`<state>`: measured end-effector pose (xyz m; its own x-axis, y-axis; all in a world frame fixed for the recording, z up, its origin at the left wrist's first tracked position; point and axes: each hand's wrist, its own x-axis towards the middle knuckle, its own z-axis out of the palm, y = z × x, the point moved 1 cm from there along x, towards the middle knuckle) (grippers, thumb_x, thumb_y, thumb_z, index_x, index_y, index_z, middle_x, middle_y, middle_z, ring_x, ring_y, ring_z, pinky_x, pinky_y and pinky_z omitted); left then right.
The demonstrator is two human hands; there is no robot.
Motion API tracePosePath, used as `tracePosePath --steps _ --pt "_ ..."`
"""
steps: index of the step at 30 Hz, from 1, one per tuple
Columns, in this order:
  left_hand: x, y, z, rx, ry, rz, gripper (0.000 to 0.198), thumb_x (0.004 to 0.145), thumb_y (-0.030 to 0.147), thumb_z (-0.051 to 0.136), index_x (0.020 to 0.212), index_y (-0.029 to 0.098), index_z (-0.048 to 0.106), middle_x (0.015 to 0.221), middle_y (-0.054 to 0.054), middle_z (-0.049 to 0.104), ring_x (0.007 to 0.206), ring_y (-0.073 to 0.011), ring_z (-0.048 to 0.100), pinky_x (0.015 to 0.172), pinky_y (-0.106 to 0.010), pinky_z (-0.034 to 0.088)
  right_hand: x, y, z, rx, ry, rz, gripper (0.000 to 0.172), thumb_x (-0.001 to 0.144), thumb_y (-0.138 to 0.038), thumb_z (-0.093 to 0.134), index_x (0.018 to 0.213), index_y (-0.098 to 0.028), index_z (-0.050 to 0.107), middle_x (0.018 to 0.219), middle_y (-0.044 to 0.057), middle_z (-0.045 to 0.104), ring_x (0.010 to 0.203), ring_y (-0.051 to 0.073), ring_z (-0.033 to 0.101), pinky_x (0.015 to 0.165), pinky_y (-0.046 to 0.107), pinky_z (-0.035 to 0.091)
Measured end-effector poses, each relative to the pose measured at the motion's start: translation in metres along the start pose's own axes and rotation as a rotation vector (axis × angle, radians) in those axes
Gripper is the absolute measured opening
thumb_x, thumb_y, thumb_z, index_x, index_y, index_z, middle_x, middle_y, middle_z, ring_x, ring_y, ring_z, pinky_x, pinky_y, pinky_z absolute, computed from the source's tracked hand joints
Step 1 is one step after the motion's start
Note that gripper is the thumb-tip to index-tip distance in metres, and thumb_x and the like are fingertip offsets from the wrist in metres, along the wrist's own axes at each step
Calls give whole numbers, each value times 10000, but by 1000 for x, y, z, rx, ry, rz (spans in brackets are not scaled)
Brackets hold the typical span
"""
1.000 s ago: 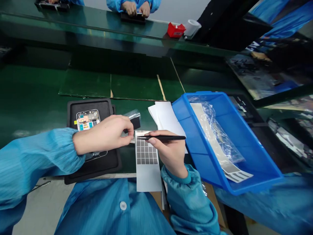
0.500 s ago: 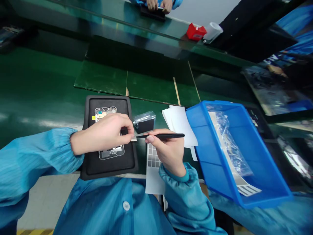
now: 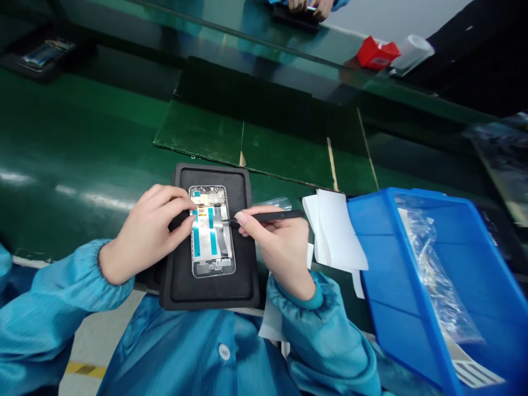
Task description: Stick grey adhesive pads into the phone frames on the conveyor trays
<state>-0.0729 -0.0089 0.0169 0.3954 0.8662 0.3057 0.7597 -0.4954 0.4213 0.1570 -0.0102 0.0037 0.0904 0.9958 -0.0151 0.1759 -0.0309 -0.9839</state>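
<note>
A phone frame with an exposed circuit board and teal strips lies in a black rubber tray. My left hand rests its pinched fingertips on the frame's left edge. Anything between those fingers is hidden. My right hand is shut on black tweezers, whose tip is close to the frame's right edge. A white label sheet lies mostly hidden under my right forearm.
To the right stand loose white papers and a blue plastic bin holding a clear bag. Across the green bench, a co-worker's hands work beside a red box and a tape roll.
Both hands have moved over the phone frame in the tray, and the tweezers tip now sits near its right edge. The whole scene has shifted right in view, and the label sheet is mostly covered.
</note>
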Motion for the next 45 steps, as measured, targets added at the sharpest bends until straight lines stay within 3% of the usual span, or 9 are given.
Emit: tracePosePath --steps 5,11,21,45 --pt "-15 2 17 32 68 12 166 942 217 567 1063 148 658 1169 -119 646 1109 -262 582 955 -421 507 13 -5 20 -12 -84 46 188 762 -336 813 763 -160 745 665 31 730 561 157 678 560 262 583" --pt "-21 1 24 39 99 -3 176 923 198 591 1073 132 658 1192 -130 638 1147 -282 564 996 -450 500 18 -4 27 -42 -120 55 208 748 -363 818 772 -165 756 662 30 736 559 160 679 544 252 564" --pt "-21 0 27 32 109 -15 193 927 195 583 1098 142 655 1178 -124 645 1150 -279 568 984 -454 516 18 -4 31 -67 -75 80 185 743 -342 817 757 -170 750 708 41 755 589 170 699 583 263 586" --pt "-21 1 27 32 116 -3 171 921 183 588 1078 153 649 1169 -120 647 1129 -277 576 980 -455 514 16 -5 30 -185 -45 8 146 766 -315 798 747 -176 759 681 27 744 562 157 676 508 236 538"
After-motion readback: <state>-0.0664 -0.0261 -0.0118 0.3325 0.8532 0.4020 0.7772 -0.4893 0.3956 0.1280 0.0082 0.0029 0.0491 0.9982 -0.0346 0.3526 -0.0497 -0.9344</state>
